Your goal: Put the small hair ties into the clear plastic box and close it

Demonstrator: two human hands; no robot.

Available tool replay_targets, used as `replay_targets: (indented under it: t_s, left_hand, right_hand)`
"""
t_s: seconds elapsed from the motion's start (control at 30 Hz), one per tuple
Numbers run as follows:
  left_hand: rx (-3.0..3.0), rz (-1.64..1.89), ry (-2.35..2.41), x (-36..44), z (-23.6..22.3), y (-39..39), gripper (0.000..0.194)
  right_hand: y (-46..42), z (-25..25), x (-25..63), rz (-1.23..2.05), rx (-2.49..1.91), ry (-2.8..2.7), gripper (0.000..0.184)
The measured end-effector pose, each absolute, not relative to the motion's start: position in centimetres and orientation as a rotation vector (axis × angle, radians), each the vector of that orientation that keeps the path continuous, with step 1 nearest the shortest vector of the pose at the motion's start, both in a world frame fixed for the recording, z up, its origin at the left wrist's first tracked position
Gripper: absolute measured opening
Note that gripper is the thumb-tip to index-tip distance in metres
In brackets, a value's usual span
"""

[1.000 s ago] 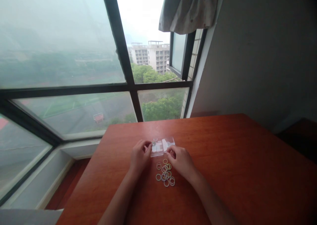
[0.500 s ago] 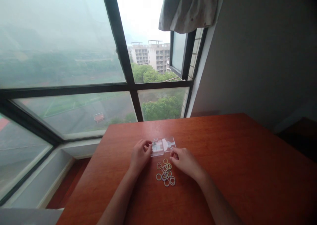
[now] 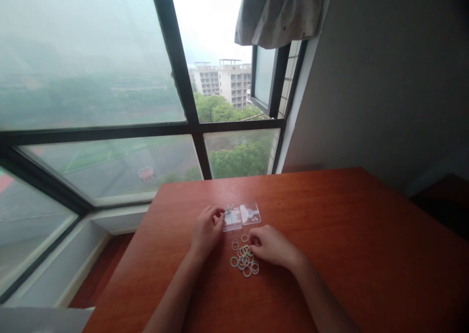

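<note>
A small clear plastic box (image 3: 232, 220) lies open on the table with its lid (image 3: 251, 214) folded out to the right. Some small rings show at the back of its left compartment. My left hand (image 3: 207, 228) is closed on the box's left edge, thumb and fingers pinching it. Just in front of the box lies a loose heap of several thin pale rings (image 3: 244, 261), some overlapping. My right hand (image 3: 269, 244) reaches in at the heap's right side, fingers curled and pinched down at the rings. Whatever lies between those fingertips is hidden.
The reddish-brown wooden table (image 3: 322, 215) extends to both sides of the hands. Beyond its far edge stands a dark-framed window (image 3: 194, 127), with a curtain (image 3: 280, 15) hanging at the upper right. A plain wall (image 3: 373, 103) rises on the right.
My right hand has moved from the lid's front corner down and slightly left, onto the right side of the ring heap. Some rings have shifted a little. My left hand stays at the box.
</note>
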State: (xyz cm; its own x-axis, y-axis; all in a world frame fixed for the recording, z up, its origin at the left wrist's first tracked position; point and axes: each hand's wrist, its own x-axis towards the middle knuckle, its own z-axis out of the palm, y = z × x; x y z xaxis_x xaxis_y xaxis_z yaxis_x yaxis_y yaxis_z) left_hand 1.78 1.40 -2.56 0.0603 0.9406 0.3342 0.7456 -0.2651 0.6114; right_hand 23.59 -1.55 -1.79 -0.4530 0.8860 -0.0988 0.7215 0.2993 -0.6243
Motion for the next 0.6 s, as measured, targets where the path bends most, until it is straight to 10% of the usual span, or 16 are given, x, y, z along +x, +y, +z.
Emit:
replay_targets:
  t_s: [0.6]
  left_hand:
    - [2.092,0.967,1.683,2.5,-1.7,0.6,0.015]
  right_hand:
    - [-1.1,-1.9,23.3,0.799,-1.490,-2.154,0.016]
